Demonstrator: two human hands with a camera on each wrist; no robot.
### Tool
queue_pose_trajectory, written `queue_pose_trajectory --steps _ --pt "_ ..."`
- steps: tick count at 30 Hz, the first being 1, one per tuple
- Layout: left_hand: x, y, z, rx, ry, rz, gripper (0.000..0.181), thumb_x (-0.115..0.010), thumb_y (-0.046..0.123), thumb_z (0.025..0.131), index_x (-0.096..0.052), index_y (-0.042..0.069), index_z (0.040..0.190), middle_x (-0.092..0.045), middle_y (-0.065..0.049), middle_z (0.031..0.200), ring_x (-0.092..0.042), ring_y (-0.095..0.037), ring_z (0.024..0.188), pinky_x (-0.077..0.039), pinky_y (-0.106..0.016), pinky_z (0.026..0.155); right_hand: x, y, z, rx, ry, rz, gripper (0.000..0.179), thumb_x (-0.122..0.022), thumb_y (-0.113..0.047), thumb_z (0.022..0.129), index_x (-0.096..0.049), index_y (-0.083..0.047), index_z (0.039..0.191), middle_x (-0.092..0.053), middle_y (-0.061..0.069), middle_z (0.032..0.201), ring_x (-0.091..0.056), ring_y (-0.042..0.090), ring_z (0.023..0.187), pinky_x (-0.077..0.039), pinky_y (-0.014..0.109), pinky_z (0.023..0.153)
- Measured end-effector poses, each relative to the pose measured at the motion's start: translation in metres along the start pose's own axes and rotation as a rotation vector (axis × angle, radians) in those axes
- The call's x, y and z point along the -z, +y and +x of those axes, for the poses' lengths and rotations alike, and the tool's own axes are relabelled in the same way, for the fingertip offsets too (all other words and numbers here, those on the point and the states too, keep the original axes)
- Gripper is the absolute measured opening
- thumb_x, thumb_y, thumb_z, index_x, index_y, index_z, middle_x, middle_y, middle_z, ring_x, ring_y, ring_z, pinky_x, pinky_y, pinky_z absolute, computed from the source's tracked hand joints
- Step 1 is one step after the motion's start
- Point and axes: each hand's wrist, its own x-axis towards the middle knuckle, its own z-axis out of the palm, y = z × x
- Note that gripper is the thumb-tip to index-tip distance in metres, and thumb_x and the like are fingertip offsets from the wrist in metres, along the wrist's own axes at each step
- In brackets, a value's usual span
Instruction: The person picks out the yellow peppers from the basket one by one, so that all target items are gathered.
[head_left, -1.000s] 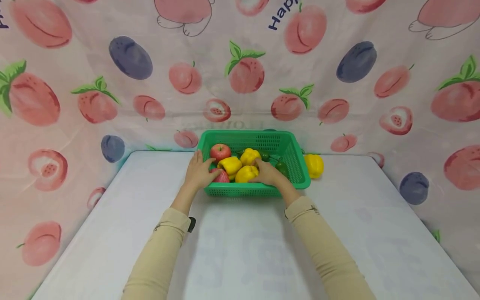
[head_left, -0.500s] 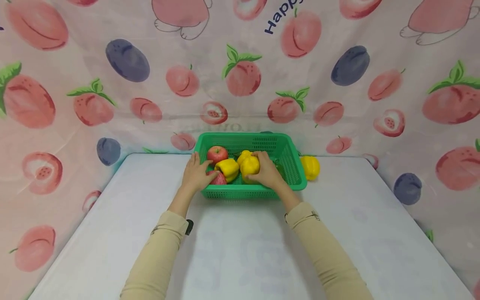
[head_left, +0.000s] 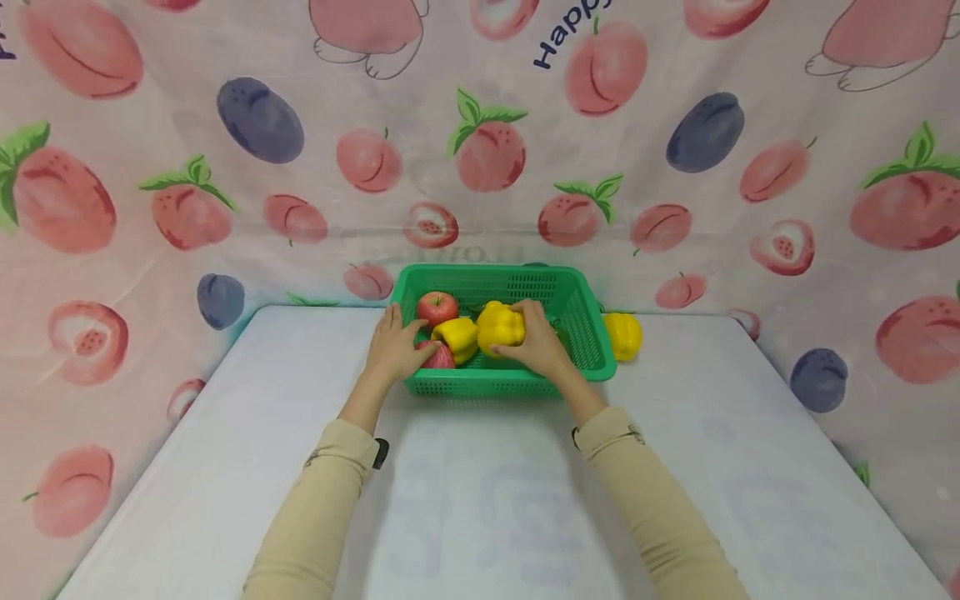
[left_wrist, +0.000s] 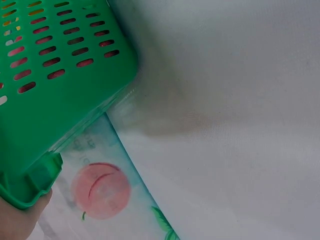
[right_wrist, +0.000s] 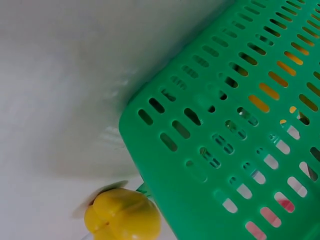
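Note:
A green plastic basket (head_left: 495, 375) stands near the back of the white table. My left hand (head_left: 393, 346) grips its left rim; in the left wrist view part of that hand (left_wrist: 20, 220) shows at the rim's corner. Inside the basket, my right hand (head_left: 538, 342) holds a yellow bell pepper (head_left: 501, 327) between thumb and fingers. To its left lie another yellow bell pepper (head_left: 457, 337), a red apple (head_left: 437, 309) and a striped red fruit (head_left: 440, 357), partly behind my left thumb. A dark green pepper (head_left: 561, 333) is mostly hidden behind my right hand.
One more yellow bell pepper (head_left: 624, 336) lies on the table (head_left: 480, 500) against the basket's right side; the right wrist view also shows this yellow pepper (right_wrist: 122, 215). A fruit-printed cloth (head_left: 420, 167) hangs behind the table.
My right hand has closed around the front yellow pepper and lifted it, so that it now covers the one behind. My left hand stays at the basket's left rim.

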Motion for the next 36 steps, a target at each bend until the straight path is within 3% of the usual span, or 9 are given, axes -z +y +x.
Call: queue_pose_trajectory --steps 5,11,20,24,31,36 --pt "0.001 0.000 -0.001 0.006 0.002 -0.004 0.062 -0.049 0.049 0.093 -0.045 0.007 0.140 -0.004 -0.032 0.153 0.000 -0.042 0.145 -0.008 -0.052 0.119 -0.002 0.001 0.001 -0.012 0.023 0.020 0.067 -0.076 -0.028 0.079 -0.035 -0.002 0.126 -0.056 0.024 0.120 -0.061 0.033 0.095 -0.054 0.043 0.078" --pt "-0.001 -0.002 -0.002 0.009 -0.009 0.007 0.062 -0.048 0.049 0.093 -0.045 0.007 0.140 -0.003 -0.032 0.153 0.000 -0.043 0.145 -0.007 -0.052 0.119 -0.005 0.004 0.001 0.007 -0.028 0.071 0.075 -0.075 -0.022 0.080 -0.032 -0.005 0.138 -0.042 0.021 0.134 -0.052 0.035 0.112 -0.048 0.048 0.092" --pt "0.004 -0.011 -0.008 0.031 0.006 -0.013 0.062 -0.048 0.049 0.094 -0.045 0.007 0.140 -0.003 -0.032 0.153 0.000 -0.043 0.145 -0.007 -0.053 0.118 -0.010 -0.003 0.008 0.083 -0.057 0.050 0.071 -0.075 -0.016 0.079 -0.036 -0.003 0.137 -0.035 0.020 0.132 -0.048 0.033 0.108 -0.046 0.048 0.092" --pt "0.005 -0.013 -0.008 0.028 0.012 -0.022 0.061 -0.048 0.047 0.094 -0.045 0.006 0.139 -0.002 -0.033 0.153 0.000 -0.043 0.145 -0.008 -0.053 0.118 -0.011 -0.004 0.010 0.102 -0.033 0.087 0.073 -0.074 -0.011 0.078 -0.033 -0.001 0.137 -0.036 0.021 0.135 -0.043 0.034 0.113 -0.044 0.050 0.092" --pt "0.001 -0.010 -0.003 0.006 0.023 -0.019 0.060 -0.049 0.047 0.093 -0.046 0.007 0.138 -0.005 -0.034 0.152 -0.001 -0.045 0.144 -0.009 -0.055 0.118 -0.004 -0.002 0.004 0.066 0.003 0.121 0.072 -0.075 -0.012 0.078 -0.034 -0.003 0.135 -0.041 0.022 0.130 -0.042 0.035 0.111 -0.046 0.049 0.087" --pt "-0.003 -0.003 0.000 -0.004 0.030 -0.016 0.060 -0.049 0.047 0.093 -0.047 0.007 0.138 -0.006 -0.033 0.153 -0.002 -0.043 0.145 -0.009 -0.053 0.118 0.006 0.003 -0.002 0.094 0.048 0.118 0.075 -0.077 -0.012 0.076 -0.033 -0.002 0.136 -0.037 0.020 0.139 -0.046 0.035 0.114 -0.045 0.051 0.093"
